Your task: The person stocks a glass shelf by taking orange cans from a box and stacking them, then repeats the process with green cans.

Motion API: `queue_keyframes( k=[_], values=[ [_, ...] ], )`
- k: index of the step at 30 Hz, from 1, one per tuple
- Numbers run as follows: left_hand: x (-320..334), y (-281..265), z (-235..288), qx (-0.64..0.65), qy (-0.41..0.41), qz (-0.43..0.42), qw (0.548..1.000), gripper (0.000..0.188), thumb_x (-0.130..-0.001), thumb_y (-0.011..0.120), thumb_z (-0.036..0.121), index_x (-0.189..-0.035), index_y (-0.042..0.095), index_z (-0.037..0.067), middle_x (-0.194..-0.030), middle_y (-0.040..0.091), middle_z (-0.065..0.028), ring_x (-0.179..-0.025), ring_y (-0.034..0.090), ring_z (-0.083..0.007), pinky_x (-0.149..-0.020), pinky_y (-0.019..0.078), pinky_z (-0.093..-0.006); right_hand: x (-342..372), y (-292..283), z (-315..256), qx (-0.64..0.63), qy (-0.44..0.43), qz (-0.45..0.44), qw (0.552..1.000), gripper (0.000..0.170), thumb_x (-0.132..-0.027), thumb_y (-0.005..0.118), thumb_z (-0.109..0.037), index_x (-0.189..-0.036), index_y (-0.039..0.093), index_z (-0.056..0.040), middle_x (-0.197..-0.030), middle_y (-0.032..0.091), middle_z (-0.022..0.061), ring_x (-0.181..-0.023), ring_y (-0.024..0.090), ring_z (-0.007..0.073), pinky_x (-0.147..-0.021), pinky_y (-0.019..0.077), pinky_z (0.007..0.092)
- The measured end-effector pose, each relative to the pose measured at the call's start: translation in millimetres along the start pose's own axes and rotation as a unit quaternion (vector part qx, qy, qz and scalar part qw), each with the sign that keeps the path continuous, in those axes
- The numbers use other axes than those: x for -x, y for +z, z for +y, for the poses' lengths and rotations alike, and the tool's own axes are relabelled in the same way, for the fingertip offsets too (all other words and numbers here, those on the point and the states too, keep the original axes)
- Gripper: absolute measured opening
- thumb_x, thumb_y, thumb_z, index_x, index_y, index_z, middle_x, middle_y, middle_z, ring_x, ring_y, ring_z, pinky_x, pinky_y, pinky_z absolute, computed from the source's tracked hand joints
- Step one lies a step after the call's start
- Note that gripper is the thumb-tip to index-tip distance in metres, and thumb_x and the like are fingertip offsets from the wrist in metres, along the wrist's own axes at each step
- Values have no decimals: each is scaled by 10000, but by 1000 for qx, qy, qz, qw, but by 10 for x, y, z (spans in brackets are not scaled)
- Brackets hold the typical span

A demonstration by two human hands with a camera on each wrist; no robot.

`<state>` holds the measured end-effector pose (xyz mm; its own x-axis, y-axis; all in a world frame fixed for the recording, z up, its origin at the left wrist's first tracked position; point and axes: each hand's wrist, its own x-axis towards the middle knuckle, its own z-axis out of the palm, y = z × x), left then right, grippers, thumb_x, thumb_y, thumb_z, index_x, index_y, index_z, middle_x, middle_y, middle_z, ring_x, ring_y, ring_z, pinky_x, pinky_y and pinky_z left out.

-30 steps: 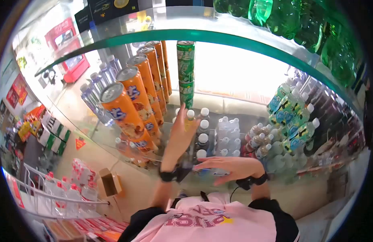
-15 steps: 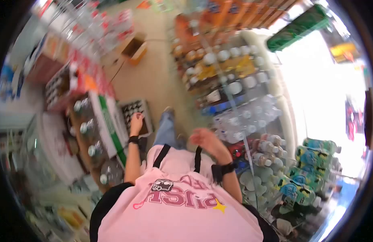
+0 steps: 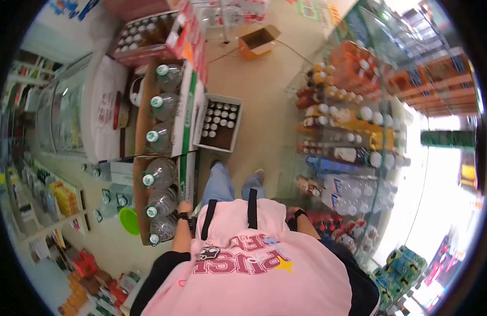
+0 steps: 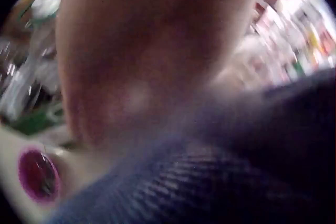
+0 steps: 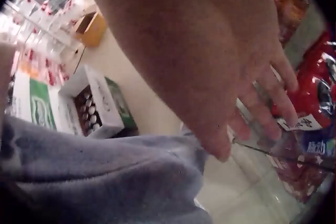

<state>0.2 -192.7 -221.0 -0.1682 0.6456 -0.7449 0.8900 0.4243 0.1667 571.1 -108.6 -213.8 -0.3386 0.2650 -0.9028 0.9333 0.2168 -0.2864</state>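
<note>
My left hand [image 3: 185, 207] hangs low beside a long open carton [image 3: 142, 192] of large clear bottles [image 3: 162, 173] with green-and-white caps. In the left wrist view the blurred hand [image 4: 152, 50] fills the upper middle, its fingertips hidden. My right hand [image 3: 292, 211] hangs at my other side, partly behind the pink shirt in the head view. The right wrist view shows its fingers [image 5: 268, 92] spread and relaxed, holding nothing, close to red-labelled drinks [image 5: 317, 90] on the glass shelving. Ahead on the floor stands a white box [image 3: 239, 121] of white-capped bottles.
Glass shelves [image 3: 296, 121] with rows of drink bottles run along the right. An open brown carton [image 3: 256, 45] sits further up the aisle, with a thin cable across the floor [image 3: 270, 100]. A red crate [image 3: 175, 45] of bottles stands at the upper left.
My view has swung left from the drink shelf to the aisle floor. Both hands have dropped from in front of the shelf to my sides.
</note>
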Motion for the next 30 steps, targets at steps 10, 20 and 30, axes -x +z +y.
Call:
queue_keyframes(
  k=[10, 20, 30],
  values=[
    [-216, -944, 386, 230, -118, 86, 962, 283, -849, 485, 231, -992, 598, 15, -933, 622, -250, -914, 578, -421, -800, 458, -479, -856, -2110, -1035, -587, 70, 223, 775, 277, -914, 460, -215, -1118, 529, -42, -871, 642, 109, -761, 636, 173, -674, 492, 300],
    [-2078, -1425, 1550, 375, 73, 32, 924, 214, -850, 521, 186, -1015, 532, 50, -968, 626, -187, -935, 583, -373, -782, 465, -460, -2853, -3042, -2320, -255, -102, 248, 929, 355, -795, 580, -65, -1141, 506, -91, -1061, 543, 158, -903, 592, 327, -809, 474, 398],
    [-4015, -375, 1739, 378, -144, 115, 907, 530, -763, 595, 9, -1233, 352, -15, -1126, 469, -296, -994, 519, -461, -821, 451, -473, -5015, -3292, -2708, 40, -220, 354, 908, 330, -739, 544, -25, -1068, 538, -54, -1212, 502, 143, -974, 563, 320, -769, 498, 411]
  ],
)
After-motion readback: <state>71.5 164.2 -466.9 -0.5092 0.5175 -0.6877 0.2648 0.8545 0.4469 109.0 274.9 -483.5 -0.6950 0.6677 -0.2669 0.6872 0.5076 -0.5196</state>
